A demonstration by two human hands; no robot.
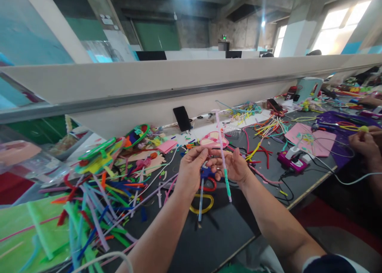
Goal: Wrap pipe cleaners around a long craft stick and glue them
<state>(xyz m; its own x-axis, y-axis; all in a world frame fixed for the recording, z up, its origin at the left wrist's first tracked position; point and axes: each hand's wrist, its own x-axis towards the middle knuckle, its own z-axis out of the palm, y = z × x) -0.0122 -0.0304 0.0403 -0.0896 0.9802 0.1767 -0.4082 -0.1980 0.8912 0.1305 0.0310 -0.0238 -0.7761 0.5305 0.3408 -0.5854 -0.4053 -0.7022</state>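
Note:
Both of my hands are raised close together over the dark table. My left hand (192, 169) is closed in a pinch at the fingertips, and what it grips is too small to make out. Beside it, my right hand (235, 167) is turned palm up with its fingers curled. A slim pink and teal stick (221, 139) crosses that hand's fingers, tilted nearly upright, its teal part lower down. Below the hands lie yellow-handled scissors (205, 210) and a red handle loop (211, 184). A blue tool (207, 172) with a translucent stick (201, 201) is partly hidden by my fingers.
Pipe cleaners (89, 213) heap up at left on a green sheet (18, 233). A phone (182, 118) leans on the divider (149, 102). To the right are a magenta power strip (294, 161) with cables, pink paper (322, 141) and another person's hands (368, 141).

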